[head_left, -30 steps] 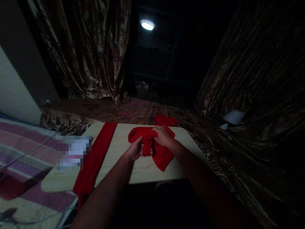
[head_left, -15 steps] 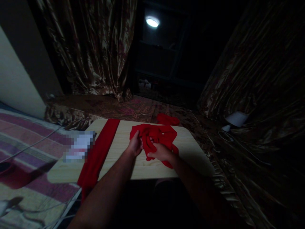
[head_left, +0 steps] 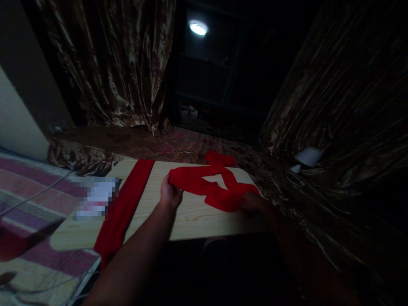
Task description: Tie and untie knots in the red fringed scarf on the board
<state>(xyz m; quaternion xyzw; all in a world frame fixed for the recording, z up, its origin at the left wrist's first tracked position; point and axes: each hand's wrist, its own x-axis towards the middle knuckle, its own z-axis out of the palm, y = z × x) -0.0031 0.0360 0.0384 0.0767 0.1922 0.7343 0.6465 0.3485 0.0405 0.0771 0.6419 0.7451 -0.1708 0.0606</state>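
A length of soft red cloth (head_left: pixel 193 180) lies loosely looped over a pale wooden table (head_left: pixel 188 219), part of its bare top showing through the loop. Its left end is gripped by my left hand (head_left: pixel 170 192), with the fingers partly hidden behind the fabric. On the right side of the table, my right hand (head_left: pixel 251 201) is closed on another part of the same cloth; that hand is dim and its fingertips are hidden. A long flat red strip (head_left: pixel 127 204) runs across the table to the left and hangs over the near edge.
More bunched red fabric (head_left: pixel 220 158) lies past the table's far edge. A blurred-out white item (head_left: pixel 98 197) rests at the table's left. Striped bedding (head_left: pixel 25 187) with a cable is further left. A small white lamp (head_left: pixel 308 156) stands at right; patterned curtains (head_left: pixel 127 63) hang behind.
My hands have moved apart from the bunched cloth, the left one leftward and the right one rightward. The cloth between them has spread into an open loop. The view has shifted slightly.
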